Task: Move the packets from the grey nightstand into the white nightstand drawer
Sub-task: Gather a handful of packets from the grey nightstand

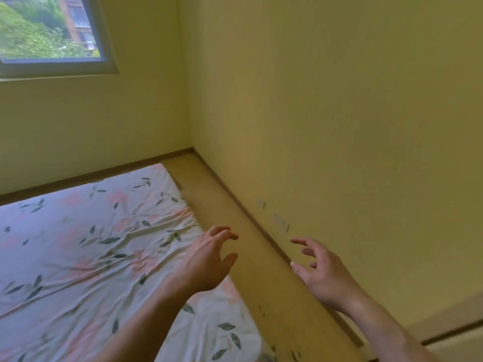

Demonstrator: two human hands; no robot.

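Observation:
No packets and no nightstand are in view. My left hand is held out above the right edge of the mattress, its fingers loosely curled and holding nothing. My right hand hovers over the strip of floor beside the wall, fingers spread and relaxed, also holding nothing. The two hands are apart, with the floor strip showing between them.
A mattress with a floral sheet fills the lower left. A narrow wooden floor strip runs between it and the yellow wall on the right. A window sits at the upper left.

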